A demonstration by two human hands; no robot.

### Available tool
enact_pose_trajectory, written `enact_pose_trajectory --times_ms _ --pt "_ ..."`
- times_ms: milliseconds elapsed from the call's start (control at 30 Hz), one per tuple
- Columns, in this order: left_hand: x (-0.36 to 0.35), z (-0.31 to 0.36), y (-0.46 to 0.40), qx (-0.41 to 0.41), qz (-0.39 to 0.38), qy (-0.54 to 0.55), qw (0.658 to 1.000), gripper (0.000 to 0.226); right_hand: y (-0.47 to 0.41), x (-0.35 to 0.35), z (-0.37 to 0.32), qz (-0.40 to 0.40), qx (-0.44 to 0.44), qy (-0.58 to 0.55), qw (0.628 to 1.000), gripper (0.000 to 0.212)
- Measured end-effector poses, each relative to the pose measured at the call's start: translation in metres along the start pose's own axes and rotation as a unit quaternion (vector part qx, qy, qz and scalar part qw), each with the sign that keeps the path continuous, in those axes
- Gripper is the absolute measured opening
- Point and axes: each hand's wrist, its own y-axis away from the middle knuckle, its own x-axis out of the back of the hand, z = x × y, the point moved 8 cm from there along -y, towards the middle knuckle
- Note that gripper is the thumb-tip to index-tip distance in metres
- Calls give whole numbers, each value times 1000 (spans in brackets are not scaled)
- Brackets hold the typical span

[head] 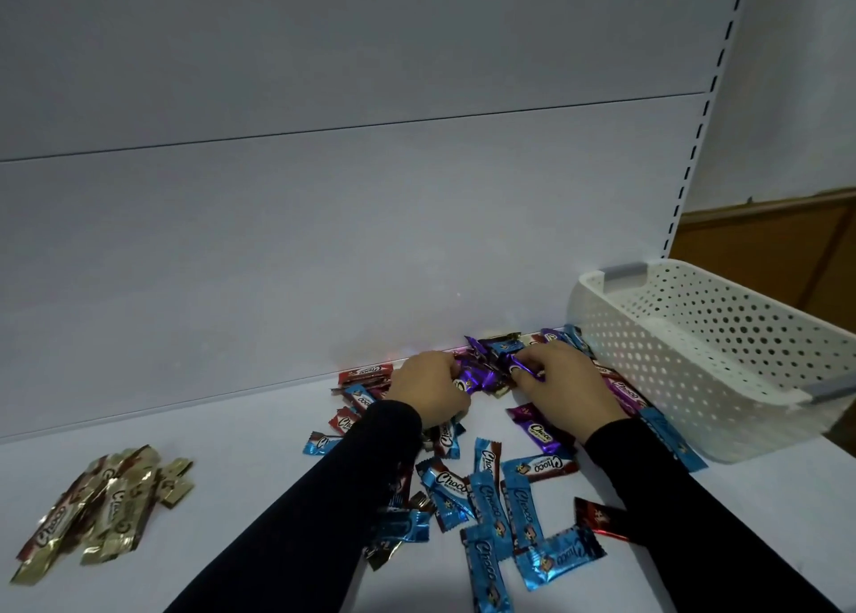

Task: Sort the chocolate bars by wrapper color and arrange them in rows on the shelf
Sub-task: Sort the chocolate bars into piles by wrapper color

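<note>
Nearest the camera, two dark sleeves point(296, 520) are seen reaching forward over a scatter of blue bars point(523, 515) on the white shelf point(231, 464). The purple bars point(486, 362) are heaped against the back panel point(324, 242), directly between the two hands. The left hand point(428, 388) is curled round a purple bar at the heap's left edge; the right hand point(565, 385) is pinching another at its right edge. The held bars appear to lie with their long axes roughly left to right, though the fingers hide much of them. Both hands are about equally near the heap. A further purple bar point(539, 432) lies just beside the right wrist, within easier reach of that hand. Red bars point(366, 374) lie left of the left hand. A gold pile point(99, 506), already set apart, is well to the left, so a purple row would probably be carried leftward. A white perforated basket point(713, 357) stands at the right.
</note>
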Motion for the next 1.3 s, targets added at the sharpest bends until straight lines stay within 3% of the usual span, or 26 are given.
enact_pose_trajectory --times_ms 133,300,400,533,733,900,1000,1100,1300 --pt "2 6 2 -5 -6 26 1000 35 2 7 -1 35 0 -43 998 17" --pt "19 5 10 -50 94 178 978 15 6 17 0 66 -36 -210 975 5" --pt "27 -9 18 -39 148 303 941 6 9 17 -5 42 -49 -309 949 15" --pt "15 -24 32 10 121 522 844 13 12 9 -25 -21 -46 -361 931 24" --pt "0 -22 38 40 63 625 777 21 11 -15 -56 -80 -49 -404 910 12" --pt "0 -30 35 26 52 610 790 11 6 -20 -55 -64 -52 -362 928 8" --pt "3 -42 31 46 85 599 795 8 -3 -5 -39 24 -20 -119 992 13" --pt "0 -52 28 69 93 606 787 6 -5 -17 -35 5 9 41 999 25" --pt "-3 -53 28 93 93 618 775 8 -3 -23 -35 23 -3 73 997 18"
